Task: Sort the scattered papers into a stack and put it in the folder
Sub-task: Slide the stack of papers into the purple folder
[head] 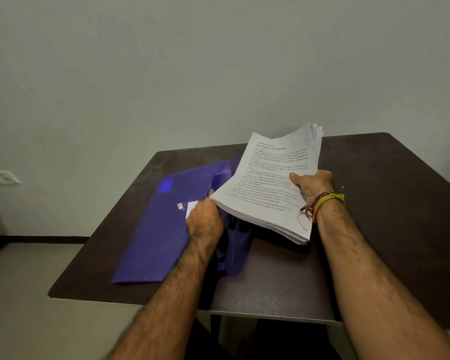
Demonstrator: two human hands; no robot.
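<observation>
The thick stack of printed papers [268,183] is hanging in the air just right of the purple plastic folder [164,224], its far corners fanning and drooping; it looks heavy yet floppy, so it is probably best taken along an edge with support underneath. The right hand [313,185] is pinching the stack's right edge, thumb on top, while the left hand [205,216] is touching its lower left corner above the folder's opening, that grip being unclear. The folder is lying on the dark worktop [374,229], looking thin and slippery.

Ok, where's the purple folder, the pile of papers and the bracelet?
folder [156,229], head view, on its flat cover.
pile of papers [268,175], head view, on the top printed sheet.
bracelet [327,200], head view, on the yellow threads.
</observation>
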